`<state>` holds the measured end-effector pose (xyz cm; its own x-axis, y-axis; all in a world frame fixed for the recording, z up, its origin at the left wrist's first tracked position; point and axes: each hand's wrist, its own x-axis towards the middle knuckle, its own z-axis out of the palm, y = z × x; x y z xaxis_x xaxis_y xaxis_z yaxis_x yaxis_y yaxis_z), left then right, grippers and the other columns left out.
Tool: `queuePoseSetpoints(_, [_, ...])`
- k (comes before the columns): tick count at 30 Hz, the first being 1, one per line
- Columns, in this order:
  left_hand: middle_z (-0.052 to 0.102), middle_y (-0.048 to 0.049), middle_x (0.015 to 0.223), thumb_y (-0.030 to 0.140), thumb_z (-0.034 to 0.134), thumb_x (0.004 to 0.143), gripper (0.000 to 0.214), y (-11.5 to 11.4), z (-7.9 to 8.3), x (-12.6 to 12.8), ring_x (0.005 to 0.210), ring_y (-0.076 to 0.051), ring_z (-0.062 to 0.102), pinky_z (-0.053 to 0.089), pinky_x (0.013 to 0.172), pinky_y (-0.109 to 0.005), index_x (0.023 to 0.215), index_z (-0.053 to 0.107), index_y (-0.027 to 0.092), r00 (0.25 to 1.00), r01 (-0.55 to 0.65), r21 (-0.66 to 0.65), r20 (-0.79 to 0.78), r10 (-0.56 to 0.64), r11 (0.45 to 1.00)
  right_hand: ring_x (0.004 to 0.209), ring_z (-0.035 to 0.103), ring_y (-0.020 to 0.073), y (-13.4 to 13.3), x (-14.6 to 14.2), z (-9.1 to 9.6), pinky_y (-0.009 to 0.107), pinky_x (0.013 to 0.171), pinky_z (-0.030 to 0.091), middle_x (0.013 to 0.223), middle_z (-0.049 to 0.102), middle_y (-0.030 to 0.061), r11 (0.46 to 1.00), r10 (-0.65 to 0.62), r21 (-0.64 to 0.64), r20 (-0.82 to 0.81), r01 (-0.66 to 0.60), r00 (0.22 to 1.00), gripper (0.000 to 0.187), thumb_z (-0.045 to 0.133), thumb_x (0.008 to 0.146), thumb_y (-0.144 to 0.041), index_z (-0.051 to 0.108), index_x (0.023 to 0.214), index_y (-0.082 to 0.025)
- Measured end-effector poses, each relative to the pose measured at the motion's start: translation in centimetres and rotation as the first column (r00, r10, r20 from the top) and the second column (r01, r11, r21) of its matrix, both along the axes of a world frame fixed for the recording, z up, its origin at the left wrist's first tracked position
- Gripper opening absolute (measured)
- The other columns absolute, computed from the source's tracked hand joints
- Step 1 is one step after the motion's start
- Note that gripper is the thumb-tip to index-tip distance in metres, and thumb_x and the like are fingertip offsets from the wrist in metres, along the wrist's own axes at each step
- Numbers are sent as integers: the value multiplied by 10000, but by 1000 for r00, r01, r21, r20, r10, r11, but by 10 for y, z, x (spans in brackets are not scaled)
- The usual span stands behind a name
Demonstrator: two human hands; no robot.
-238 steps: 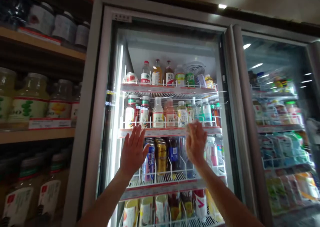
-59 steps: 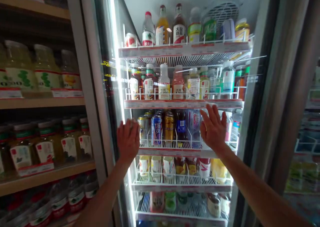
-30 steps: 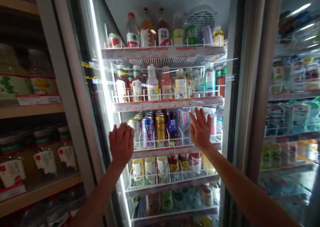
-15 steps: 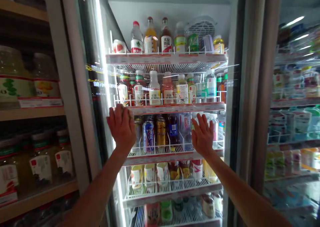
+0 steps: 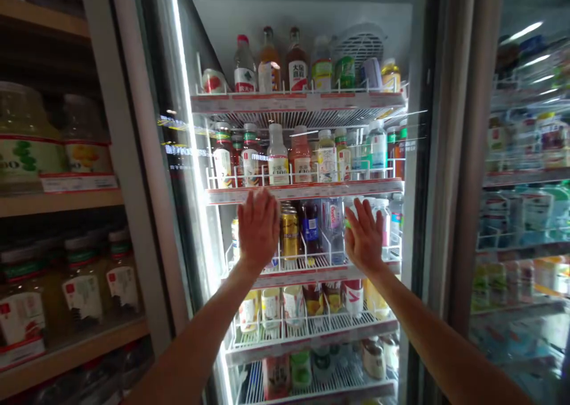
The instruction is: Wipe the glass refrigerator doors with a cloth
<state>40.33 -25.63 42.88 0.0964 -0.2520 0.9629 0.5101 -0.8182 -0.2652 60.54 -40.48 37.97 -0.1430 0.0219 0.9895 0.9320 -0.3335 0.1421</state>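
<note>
Both arms reach forward toward a lit drinks fridge. My left hand (image 5: 259, 228) is raised, palm away from me and fingers stretched, in front of the middle shelf; nothing is in it. It hides part of a row of cans, with a gold can (image 5: 290, 233) just right of it. My right hand (image 5: 365, 236) is held up with fingers spread, also holding nothing, in front of clear bottles. Between the hands stand a dark blue bottle (image 5: 310, 224) and a clear bottle (image 5: 333, 215). Whether either hand touches glass, I cannot tell.
Wire shelves hold bottles, including a white-capped C100 bottle (image 5: 277, 158) and, above, a dark brown bottle (image 5: 297, 66). Metal door frames (image 5: 458, 155) flank the fridge. A wooden shelf (image 5: 66, 202) with large juice bottles stands left; another drinks fridge (image 5: 525, 179) is right.
My left hand has moved right, from the shelf's left end to in front of the cans, uncovering the left end. My right hand stays nearly in place. The view has shifted slightly.
</note>
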Motion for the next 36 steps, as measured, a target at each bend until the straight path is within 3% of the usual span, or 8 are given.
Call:
queuePoseSetpoints(3, [487, -43, 1355, 230, 462, 872, 444, -9, -18, 9, 1392, -198, 162, 172, 1141, -403, 1314, 434, 204, 971, -7, 169, -234, 47, 986, 1373, 246, 225, 0, 1, 0, 487, 1113, 186, 1490, 279, 38, 1000, -10, -2, 0, 10, 1000, 641, 408, 869, -170, 166, 1445, -311])
queuePoseSetpoints(5, [474, -31, 1367, 239, 460, 873, 442, 1, -11, -3, 1390, -188, 172, 192, 1135, -386, 1314, 432, 223, 962, -21, 192, -262, 72, 981, 1374, 243, 225, 0, 1, 0, 485, 1112, 188, 1490, 278, 43, 1000, -13, -1, 11, 13, 1000, 636, 407, 872, -174, 166, 1446, -305])
queuePoseSetpoints(11, [361, -106, 1440, 278, 424, 886, 451, 31, 35, -34, 1381, -250, 208, 214, 1119, -465, 1322, 426, 164, 955, -25, -140, 289, 65, 990, 1372, 249, 221, 0, 1, 0, 484, 1113, 187, 1498, 257, 29, 1000, -19, -5, -3, 19, 1000, 667, 406, 873, -175, 109, 1452, -321])
queuePoseSetpoints(15, [421, -90, 1402, 227, 440, 872, 449, -1, 4, 2, 1398, -225, 140, 173, 1139, -437, 1318, 426, 175, 997, -34, 83, -64, 39, 996, 1376, 240, 217, 1, 3, 0, 475, 1122, 162, 1499, 254, 25, 1000, 1, -2, 0, -1, 1000, 657, 415, 873, -178, 134, 1449, -319])
queuePoseSetpoints(18, [464, -32, 1376, 203, 463, 858, 435, -17, -1, 23, 1394, -205, 151, 161, 1150, -405, 1293, 452, 203, 933, 24, 292, -351, 84, 956, 1377, 238, 214, 0, 5, 0, 468, 1126, 151, 1495, 266, 37, 1000, 11, -7, 5, -11, 1000, 636, 417, 874, -177, 171, 1446, -302])
queuePoseSetpoints(24, [375, -96, 1432, 239, 385, 896, 464, -22, 44, 39, 1396, -236, 151, 183, 1133, -481, 1356, 372, 179, 999, -33, -12, -2, 33, 999, 1387, 208, 206, -15, 3, 5, 472, 1122, 149, 1496, 264, 53, 997, 29, -69, -27, -31, 999, 612, 383, 890, -191, 153, 1451, -273])
queuePoseSetpoints(31, [328, -21, 1466, 203, 426, 868, 415, -55, -27, 74, 1394, -227, 150, 203, 1140, -425, 1281, 457, 181, 820, 74, 389, -548, 166, 918, 1388, 205, 207, -46, 17, -2, 467, 1123, 134, 1498, 257, 52, 999, -13, -44, -53, 11, 998, 607, 383, 903, -200, 141, 1454, -278])
queuePoseSetpoints(36, [373, -58, 1437, 229, 392, 890, 432, -63, 19, 96, 1386, -249, 182, 236, 1123, -443, 1315, 423, 154, 960, -32, 222, -265, 92, 974, 1387, 209, 206, -63, 36, -16, 459, 1111, 165, 1483, 294, 71, 994, -94, -67, -101, 88, 990, 586, 369, 911, -209, 154, 1453, -266])
